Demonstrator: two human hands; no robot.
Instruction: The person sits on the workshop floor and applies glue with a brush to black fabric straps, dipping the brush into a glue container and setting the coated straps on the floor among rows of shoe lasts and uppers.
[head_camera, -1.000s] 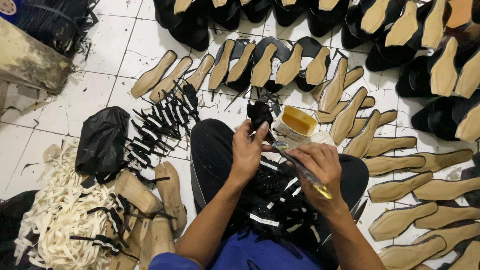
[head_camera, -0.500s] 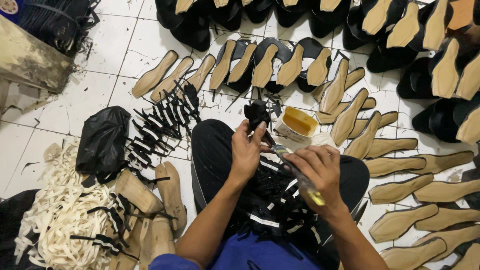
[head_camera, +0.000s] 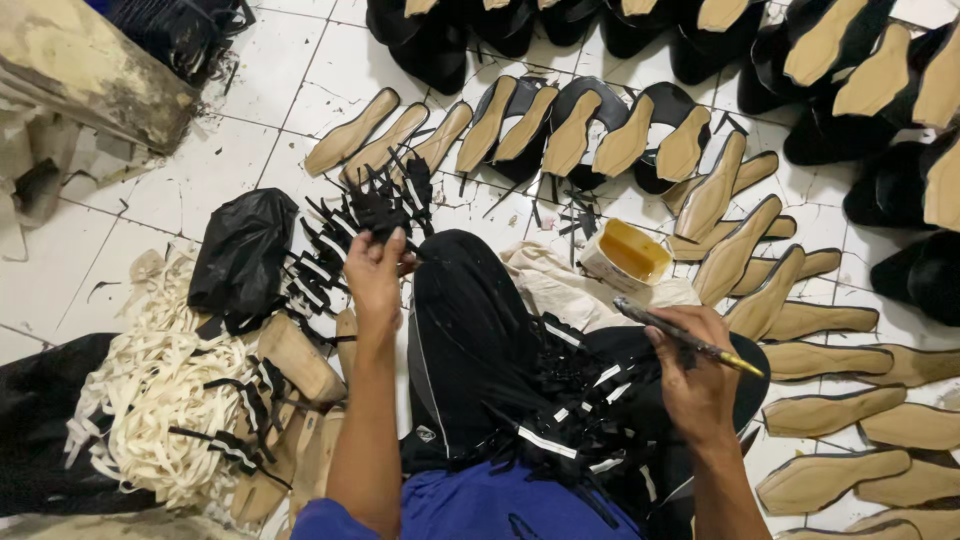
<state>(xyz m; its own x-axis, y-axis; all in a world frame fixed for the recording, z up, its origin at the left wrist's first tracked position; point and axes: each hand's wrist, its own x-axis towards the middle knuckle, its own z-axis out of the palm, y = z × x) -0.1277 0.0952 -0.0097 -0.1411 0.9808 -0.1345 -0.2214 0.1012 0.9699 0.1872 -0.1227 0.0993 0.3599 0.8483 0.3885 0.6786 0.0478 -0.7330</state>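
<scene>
The left hand (head_camera: 375, 275) is stretched out to the left of centre, its fingers closed in a pinch on a black strap (head_camera: 372, 213) at the edge of a fanned pile of black straps (head_camera: 345, 235) on the floor. The right hand (head_camera: 695, 375), lower right of centre, is closed around a thin brush (head_camera: 690, 340) held slantwise, its dark tip pointing up-left toward an open glue tin (head_camera: 625, 258).

The strap looks light, thin and limp; it would likely flop if taken by one end, so a pinch near its middle or at a flat end seems safest, and any glued face is best left untouched. The brush is stiff and light, gripped along its handle.

More black straps (head_camera: 575, 400) lie heaped on the lap at lower centre. The tin is small and rectangular, pale-sided, with amber glue inside; no label can be made out. A black plastic bag (head_camera: 240, 255) sits at mid left, above a heap of cream strips (head_camera: 140, 390). Tan soles (head_camera: 720, 195) are spread across the white tiled floor (head_camera: 200, 170).
</scene>
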